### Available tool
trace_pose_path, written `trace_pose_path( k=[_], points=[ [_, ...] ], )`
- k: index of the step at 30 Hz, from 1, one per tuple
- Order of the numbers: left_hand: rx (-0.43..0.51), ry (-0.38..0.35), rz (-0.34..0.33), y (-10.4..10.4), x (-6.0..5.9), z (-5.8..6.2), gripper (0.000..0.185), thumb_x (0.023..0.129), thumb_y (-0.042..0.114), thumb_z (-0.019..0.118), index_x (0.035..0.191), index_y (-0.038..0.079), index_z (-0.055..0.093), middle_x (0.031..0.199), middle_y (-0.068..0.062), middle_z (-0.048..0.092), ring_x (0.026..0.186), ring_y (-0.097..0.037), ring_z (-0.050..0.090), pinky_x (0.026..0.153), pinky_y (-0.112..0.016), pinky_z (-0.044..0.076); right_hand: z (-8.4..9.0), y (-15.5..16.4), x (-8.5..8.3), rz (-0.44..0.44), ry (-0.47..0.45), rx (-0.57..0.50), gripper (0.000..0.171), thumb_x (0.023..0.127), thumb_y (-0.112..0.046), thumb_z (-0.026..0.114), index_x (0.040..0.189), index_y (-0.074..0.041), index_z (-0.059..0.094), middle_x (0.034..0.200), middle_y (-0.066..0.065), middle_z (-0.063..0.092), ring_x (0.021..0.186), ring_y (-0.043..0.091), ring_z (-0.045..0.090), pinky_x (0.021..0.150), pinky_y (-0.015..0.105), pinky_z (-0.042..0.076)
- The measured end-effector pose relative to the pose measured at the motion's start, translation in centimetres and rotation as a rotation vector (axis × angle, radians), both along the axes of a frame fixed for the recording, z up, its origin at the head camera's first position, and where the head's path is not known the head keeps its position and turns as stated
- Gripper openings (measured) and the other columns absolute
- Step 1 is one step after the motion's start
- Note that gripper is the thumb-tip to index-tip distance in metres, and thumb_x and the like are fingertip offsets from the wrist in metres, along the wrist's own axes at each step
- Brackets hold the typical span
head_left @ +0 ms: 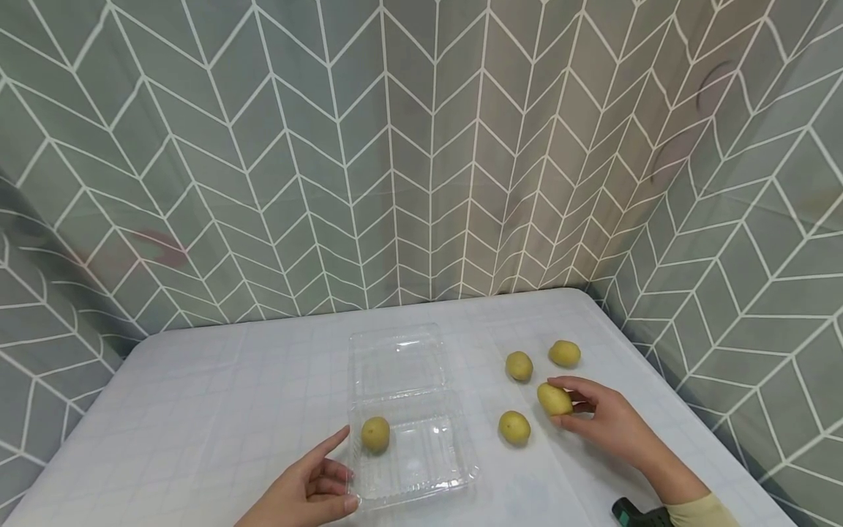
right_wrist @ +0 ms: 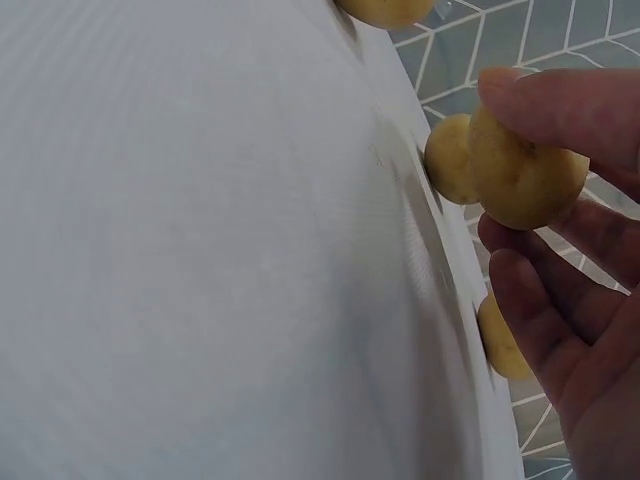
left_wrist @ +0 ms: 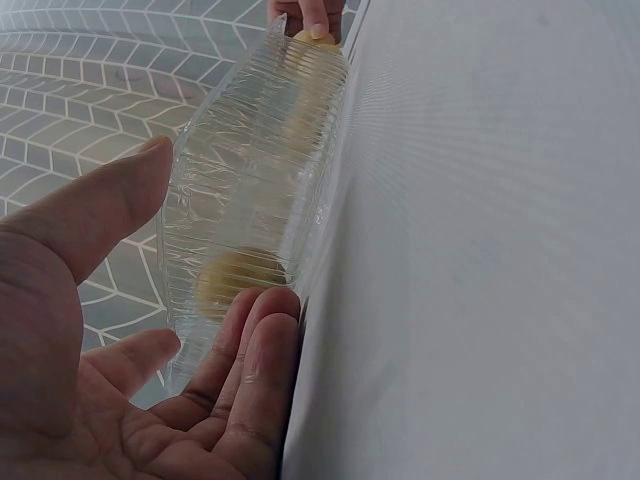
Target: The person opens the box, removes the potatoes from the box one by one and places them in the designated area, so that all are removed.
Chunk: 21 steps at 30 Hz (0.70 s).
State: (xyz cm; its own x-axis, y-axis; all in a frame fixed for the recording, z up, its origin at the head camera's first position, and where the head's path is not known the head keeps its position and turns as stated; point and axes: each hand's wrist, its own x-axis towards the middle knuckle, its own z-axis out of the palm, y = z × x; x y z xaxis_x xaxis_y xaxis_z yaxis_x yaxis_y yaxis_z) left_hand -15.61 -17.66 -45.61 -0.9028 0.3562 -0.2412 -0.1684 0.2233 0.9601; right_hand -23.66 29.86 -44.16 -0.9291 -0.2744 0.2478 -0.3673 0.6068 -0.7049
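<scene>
My right hand (head_left: pixel 609 421) pinches a small yellow potato (head_left: pixel 554 400) between thumb and fingers, over the right part of the table. In the right wrist view that potato (right_wrist: pixel 525 172) is held off the cloth. Along the left side of a clear plastic clamshell box (head_left: pixel 421 468), my left hand (head_left: pixel 309 479) rests with fingers loosely bent and fingertips right at its wall. A single potato (head_left: pixel 375 435) lies inside the box, in its left part. The box's lid (head_left: pixel 398 362) is folded back, away from me.
Three more potatoes lie on the white-covered table (head_left: pixel 217 417) around my right hand: one nearer the box (head_left: pixel 514 427), one behind (head_left: pixel 519 366), one at far right (head_left: pixel 565 353). A black device (head_left: pixel 635 514) shows by my right wrist. Patterned curtains (head_left: pixel 408 183) surround the table.
</scene>
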Motion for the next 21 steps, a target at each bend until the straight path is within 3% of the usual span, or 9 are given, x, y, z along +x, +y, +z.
trace_pose_path(
  k=[15,21],
  points=[
    [0.007,0.014,-0.004,0.03,0.09,0.10,0.091,0.088,0.020,0.077,0.157,0.002,0.019,0.109,-0.011,0.059,0.098,-0.025,0.059,0.079,-0.025,0.054,-0.48,0.78,-0.24,-0.089,-0.085,0.053,0.054,0.079,-0.022,0.085,0.128,-0.011,0.065,0.122,0.008,0.065,0.098,0.022,0.065,0.079,0.029,0.055],
    [0.008,0.015,-0.013,-0.02,0.01,0.16,0.090,0.089,0.019,0.076,0.157,0.002,0.019,0.110,-0.012,0.059,0.097,-0.026,0.059,0.079,-0.025,0.053,-0.64,0.87,-0.21,-0.087,-0.130,0.045,0.055,0.080,-0.021,0.085,0.129,-0.009,0.064,0.121,0.010,0.065,0.099,0.022,0.066,0.080,0.029,0.055]
  ],
)
